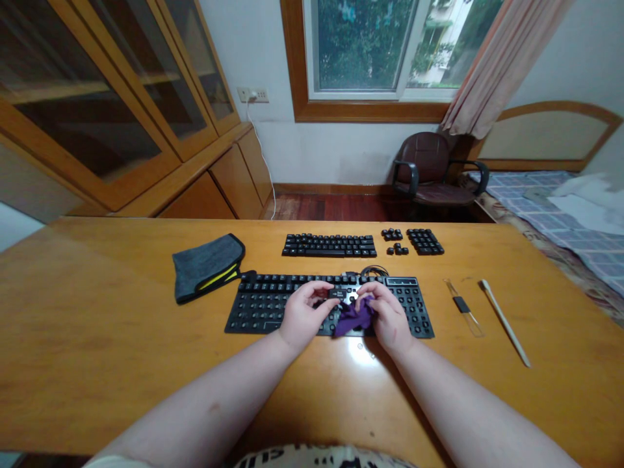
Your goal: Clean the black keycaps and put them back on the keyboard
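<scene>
The left hand [305, 316] pinches a keycap [337, 294] over the keyboard [251, 313]; the right hand [391, 322] grips a cloth [357, 318] just beside it. Step in hand, apparently: keycap wiping. Next move calls for a steady pinch and light cloth pressure.

Keyboard [260, 305]: on the table [121, 325], dial centre for this report; many keys off, their posts bare.
Left hand [303, 316]: over the keyboard, pinching a black key [337, 294] between thumb and fingers.
Right hand [390, 317]: just beside it at 3 o'clock, gripping a bunched purple cloth [355, 318].
Loose keys [329, 246]: main block at 12 o'clock; number keys [426, 241] at 2.
Cable [375, 270]: coiled by the far edge, between 1 and 2.
Grey pouch [207, 266]: between 9 and 10, yellow inside.
Wire tool [461, 304]: 3 o'clock, white stick [504, 323] beyond.
Chair [426, 162]: 1 o'clock, past the table.
</scene>
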The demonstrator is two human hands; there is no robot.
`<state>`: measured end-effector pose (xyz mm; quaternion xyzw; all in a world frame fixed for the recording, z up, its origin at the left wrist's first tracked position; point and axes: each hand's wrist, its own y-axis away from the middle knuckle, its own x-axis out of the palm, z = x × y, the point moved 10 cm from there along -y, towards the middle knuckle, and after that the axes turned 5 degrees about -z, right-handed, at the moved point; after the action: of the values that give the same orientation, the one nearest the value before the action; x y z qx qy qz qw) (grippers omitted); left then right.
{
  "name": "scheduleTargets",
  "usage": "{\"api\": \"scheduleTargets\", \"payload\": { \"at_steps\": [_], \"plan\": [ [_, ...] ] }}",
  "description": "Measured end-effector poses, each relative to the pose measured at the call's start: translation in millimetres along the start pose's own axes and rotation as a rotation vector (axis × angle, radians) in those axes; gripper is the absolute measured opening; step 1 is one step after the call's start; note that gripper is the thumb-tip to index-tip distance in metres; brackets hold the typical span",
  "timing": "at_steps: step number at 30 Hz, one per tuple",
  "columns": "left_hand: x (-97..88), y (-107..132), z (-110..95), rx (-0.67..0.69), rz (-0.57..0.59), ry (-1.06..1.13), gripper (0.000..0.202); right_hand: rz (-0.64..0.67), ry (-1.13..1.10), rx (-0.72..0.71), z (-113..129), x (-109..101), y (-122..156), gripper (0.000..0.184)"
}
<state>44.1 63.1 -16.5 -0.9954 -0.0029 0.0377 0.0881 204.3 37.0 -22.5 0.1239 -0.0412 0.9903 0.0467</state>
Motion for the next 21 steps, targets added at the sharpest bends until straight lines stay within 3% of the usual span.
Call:
{"api": "scheduleTargets", "payload": {
  "at_steps": [4, 7, 12, 17, 21],
  "plan": [
    [-0.3, -1, -2, 0.075, 0.013, -0.070, 0.024, -0.073, 0.294, -0.174, 21, -6, 4, 0.029],
    [2.9, 0, -6, 0.098, 0.055, -0.103, 0.026, -0.140, 0.492, -0.253, 27, -6, 5, 0.014],
    [6.3, 2, -11, 0.112, 0.094, -0.146, 0.023, -0.027, 0.630, -0.417, 35, 13, 8, 0.020],
    [7.9, 1, -10, 0.120, 0.108, -0.163, 0.023, -0.036, 0.630, -0.402, 31, 11, 7, 0.017],
    [9.6, 2, -20, 0.210, 0.134, -0.252, 0.031, -0.138, 0.564, -0.258, 23, 3, 6, 0.019]
  ]
}}
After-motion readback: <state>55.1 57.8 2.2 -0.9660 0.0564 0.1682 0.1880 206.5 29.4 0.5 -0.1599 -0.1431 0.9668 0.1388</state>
